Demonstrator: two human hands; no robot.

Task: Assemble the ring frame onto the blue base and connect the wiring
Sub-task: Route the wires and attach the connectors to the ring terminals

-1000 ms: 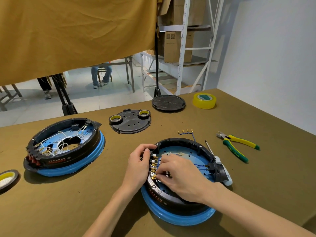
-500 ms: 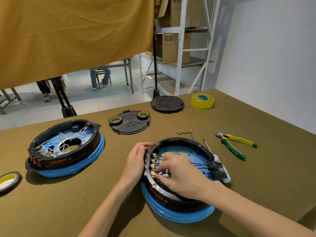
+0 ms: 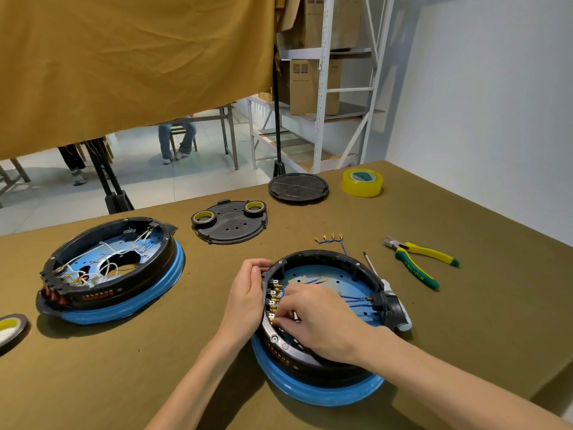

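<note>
Olive-green cloth-covered table [image 3: 465, 305] carries the round blue plastic base [image 3: 322, 389] at near right, black ring frame [image 3: 313, 256] sitting on it. Left hand [image 3: 246, 297] grips the frame's left rim. Right hand [image 3: 322, 321] reaches inside, fingertips pinching thin blue wires [image 3: 353, 301] at the gold terminals [image 3: 274, 301].

We see an olive-brown cloth-covered surface [image 3: 155, 367]. Near us sits a blue base [image 3: 316, 392] with its black ring [image 3: 322, 254] on top; a second unit [image 3: 114, 274] lies to the left. Behind them lie a black plate [image 3: 231, 229] carrying two small tape rolls and, farther back, a round black lid [image 3: 298, 188] with a yellow tape roll [image 3: 362, 182] beside it. To the right lie pliers [image 3: 418, 265] — green and yellow handles — and a screwdriver [image 3: 370, 263] just beside the ring. A loose blue wire bundle [image 3: 331, 239] lies behind the ring — another tape roll [image 3: 11, 328] sits at the left edge.
</note>
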